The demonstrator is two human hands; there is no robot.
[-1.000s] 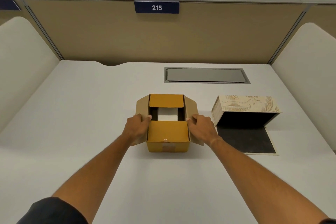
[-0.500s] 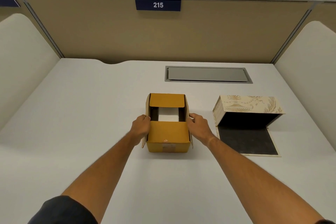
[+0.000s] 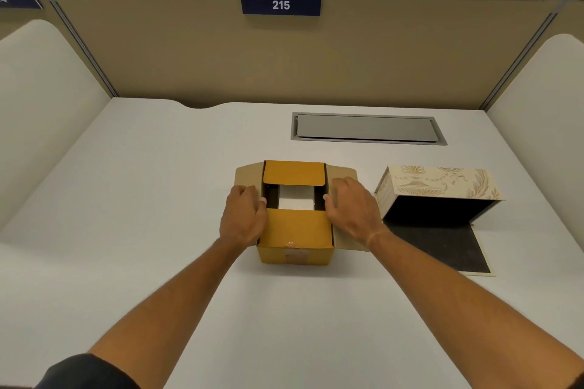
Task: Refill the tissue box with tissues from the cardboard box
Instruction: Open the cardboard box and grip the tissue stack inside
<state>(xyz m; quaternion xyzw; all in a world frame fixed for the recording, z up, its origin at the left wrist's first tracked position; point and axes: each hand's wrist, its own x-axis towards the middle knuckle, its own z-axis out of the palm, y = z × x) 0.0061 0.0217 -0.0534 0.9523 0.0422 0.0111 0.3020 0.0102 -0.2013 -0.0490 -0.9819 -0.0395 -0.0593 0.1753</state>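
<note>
A small yellow-brown cardboard box [image 3: 297, 230] stands on the white desk in the middle. Its near and far flaps lie partly over the top, and white tissues [image 3: 295, 197] show through the gap between them. My left hand [image 3: 241, 215] presses the left side flap outward, and my right hand [image 3: 352, 205] presses the right side flap down and out. To the right lies the cream tissue box [image 3: 442, 183] with a gold pattern, tipped on its side. Its dark inside faces me and its dark lid [image 3: 442, 246] lies flat on the desk.
A grey metal cable hatch [image 3: 368, 128] is set into the desk behind the boxes. Tan partition walls with a "215" sign [image 3: 280, 4] close off the back, and white dividers rise on both sides.
The side flaps, folded in against the box half a second ago, are now spread outward under both hands. The tissue box has not moved.
</note>
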